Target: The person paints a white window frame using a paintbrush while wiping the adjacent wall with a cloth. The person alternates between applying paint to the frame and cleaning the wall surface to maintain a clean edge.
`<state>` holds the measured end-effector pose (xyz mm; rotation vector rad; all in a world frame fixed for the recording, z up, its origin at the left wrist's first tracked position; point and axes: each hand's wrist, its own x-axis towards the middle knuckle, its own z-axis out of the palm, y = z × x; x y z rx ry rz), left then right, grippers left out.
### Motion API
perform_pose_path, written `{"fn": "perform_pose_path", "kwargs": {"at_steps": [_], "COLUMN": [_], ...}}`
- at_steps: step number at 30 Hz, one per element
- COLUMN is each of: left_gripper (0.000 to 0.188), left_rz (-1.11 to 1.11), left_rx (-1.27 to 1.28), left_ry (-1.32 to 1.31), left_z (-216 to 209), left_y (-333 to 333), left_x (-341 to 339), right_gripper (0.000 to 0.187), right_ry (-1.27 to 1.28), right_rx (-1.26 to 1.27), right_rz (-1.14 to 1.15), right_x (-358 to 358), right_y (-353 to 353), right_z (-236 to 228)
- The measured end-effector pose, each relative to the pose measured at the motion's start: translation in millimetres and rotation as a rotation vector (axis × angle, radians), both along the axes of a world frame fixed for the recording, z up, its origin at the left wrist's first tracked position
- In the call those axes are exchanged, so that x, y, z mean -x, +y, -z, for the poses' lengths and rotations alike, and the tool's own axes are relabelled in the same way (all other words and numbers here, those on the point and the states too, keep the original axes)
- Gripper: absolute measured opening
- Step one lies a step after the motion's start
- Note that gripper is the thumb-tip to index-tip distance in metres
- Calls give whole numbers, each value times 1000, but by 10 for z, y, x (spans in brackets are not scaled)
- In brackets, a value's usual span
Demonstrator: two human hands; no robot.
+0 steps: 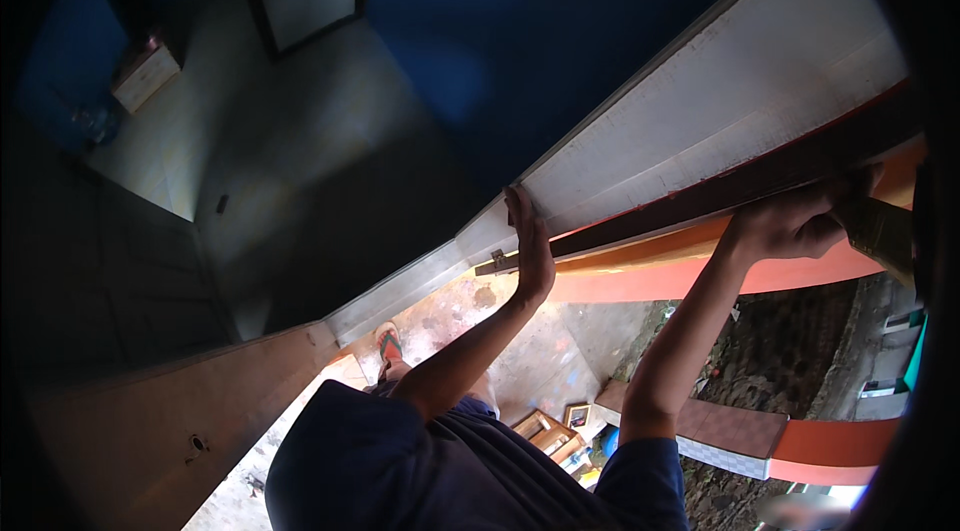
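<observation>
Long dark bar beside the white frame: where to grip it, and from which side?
Probably mid-length on the long dark bar, fingers wrapped across its narrow width, coming from the orange band side: the white frame runs close along its other side. I'd avoid the end near the left hand, where a small fitting sits. Whether the bar is fixed can't be told.

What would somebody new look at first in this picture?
Probably the long pale frame slanting from the upper right, with the left hand against it. Next, the bright pink band below the right hand. The dark blue wall at the top stands out too.
</observation>
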<state>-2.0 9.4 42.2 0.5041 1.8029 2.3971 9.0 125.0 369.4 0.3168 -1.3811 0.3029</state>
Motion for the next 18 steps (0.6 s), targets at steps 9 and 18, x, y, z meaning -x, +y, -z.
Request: {"fn": "perform_pose_path", "kwargs": {"at_steps": [9, 18], "left_gripper": [65, 58], "left_rz": [-165, -107], "left_rx": [-69, -83], "left_ry": [73, 479], "left_z": [805, -1326], "left_y": [76, -12], "left_x": [38, 272], "right_gripper": [42, 42], "right_ry": [32, 20], "right_rx": [-64, 8], "right_rz": [372, 405], "right_x": [129, 100], "right_y": [-214, -258], "right_z": [-34, -30]}}
